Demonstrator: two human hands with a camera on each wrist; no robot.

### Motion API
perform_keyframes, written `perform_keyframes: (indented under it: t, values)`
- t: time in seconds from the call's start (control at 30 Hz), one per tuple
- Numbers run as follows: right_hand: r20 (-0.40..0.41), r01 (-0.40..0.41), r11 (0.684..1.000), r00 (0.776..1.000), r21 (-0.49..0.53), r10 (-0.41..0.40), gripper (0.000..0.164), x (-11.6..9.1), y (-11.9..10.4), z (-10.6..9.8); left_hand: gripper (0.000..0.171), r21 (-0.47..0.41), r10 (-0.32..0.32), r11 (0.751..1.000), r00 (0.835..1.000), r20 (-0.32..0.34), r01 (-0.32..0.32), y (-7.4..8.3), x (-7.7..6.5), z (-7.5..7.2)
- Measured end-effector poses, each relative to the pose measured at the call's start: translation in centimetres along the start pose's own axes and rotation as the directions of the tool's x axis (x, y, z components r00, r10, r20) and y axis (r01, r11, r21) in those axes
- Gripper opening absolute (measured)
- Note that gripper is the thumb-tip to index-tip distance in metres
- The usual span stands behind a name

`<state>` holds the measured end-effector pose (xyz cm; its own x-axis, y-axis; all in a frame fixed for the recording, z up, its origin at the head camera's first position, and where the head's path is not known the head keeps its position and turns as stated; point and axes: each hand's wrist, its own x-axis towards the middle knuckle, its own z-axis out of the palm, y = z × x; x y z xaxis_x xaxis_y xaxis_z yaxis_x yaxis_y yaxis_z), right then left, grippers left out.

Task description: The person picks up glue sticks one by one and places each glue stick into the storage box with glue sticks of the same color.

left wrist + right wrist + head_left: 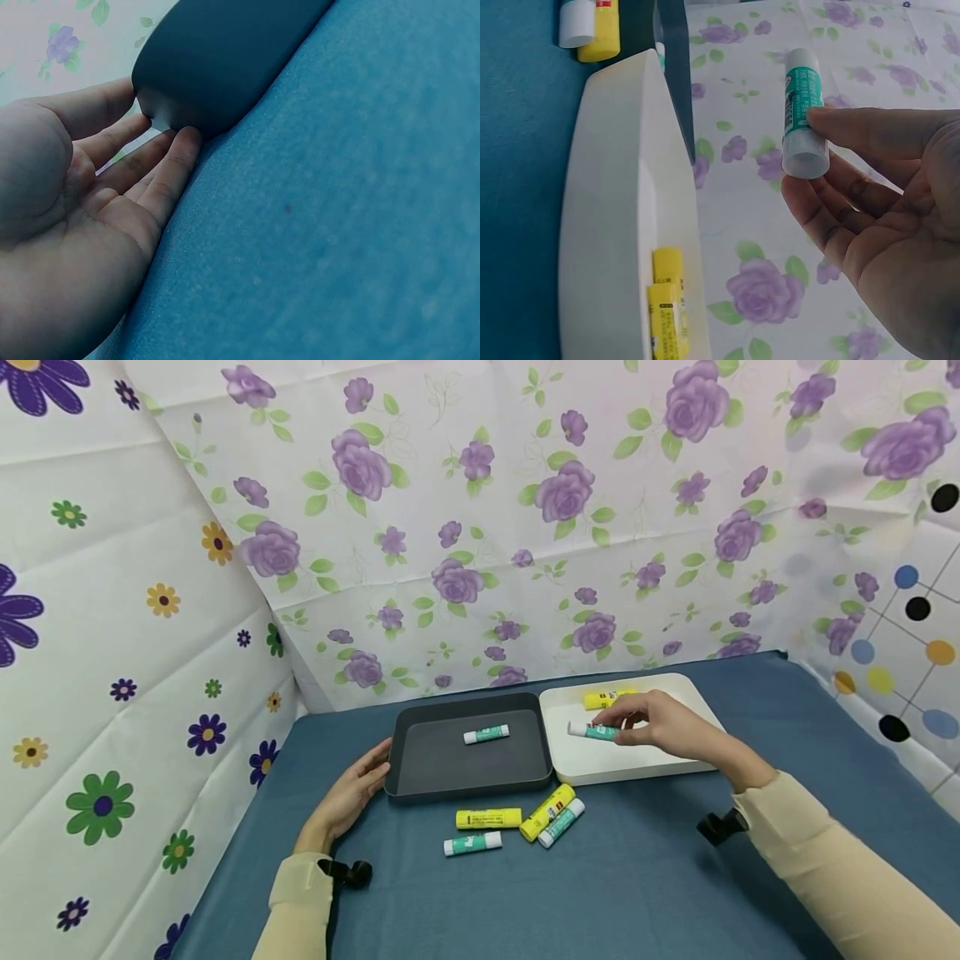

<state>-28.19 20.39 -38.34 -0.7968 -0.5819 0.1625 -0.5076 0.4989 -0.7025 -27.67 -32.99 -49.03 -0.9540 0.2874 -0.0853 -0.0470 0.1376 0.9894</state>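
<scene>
My right hand point(660, 722) pinches a green-and-white glue stick point(592, 731) between thumb and fingers, over the white tray point(637, 766). In the right wrist view that glue stick point(804, 112) appears above the tray's wall. Yellow glue sticks point(667, 307) lie inside the white tray, partly behind the hand in the head view. My left hand point(348, 793) touches the left edge of the dark grey tray point(465, 777) with loosely extended fingertips point(187, 139). Another green-and-white glue stick point(486, 734) lies in the grey tray.
In front of the trays, a yellow glue stick point(488, 818) and a green-and-white one point(472, 843) lie on the blue cloth point(420, 902). To their right, a slanted yellow stick point(547, 812) rests beside a green-and-white one point(561, 823). A flowered curtain point(450, 635) stands behind the trays.
</scene>
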Motion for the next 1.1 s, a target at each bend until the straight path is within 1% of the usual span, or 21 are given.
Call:
perform_keyframes:
  t: [0.2,0.4,0.67,0.9,1.1]
  values:
    - [-0.003,0.023,1.000,1.000,0.020,-0.023,0.028,0.8,-1.0,-0.3,0.060,-0.001,-0.001,1.000,1.000,-0.004,0.001,0.0,0.0,0.0]
    - [0.004,0.037,0.999,0.999,0.019,-0.037,0.030,1.8,-1.6,-0.3,0.060,0.004,0.001,1.000,1.000,0.000,-0.001,-0.1,0.1,0.0]
    - [0.023,0.040,0.999,0.999,0.005,-0.040,0.030,3.4,-1.9,-0.2,0.060,0.008,0.004,1.000,1.000,-0.003,-0.004,-0.3,0.2,-0.1]
    - [0.038,0.052,0.998,0.998,0.030,-0.053,0.028,5.0,-2.0,-0.1,0.061,0.012,0.004,1.000,1.000,0.002,-0.004,-0.2,0.1,-0.2]
    - [0.060,0.028,0.997,0.998,0.072,-0.032,0.028,6.8,-2.6,0.2,0.061,0.010,0.002,1.000,1.000,0.003,-0.002,-0.2,0.1,-0.2]
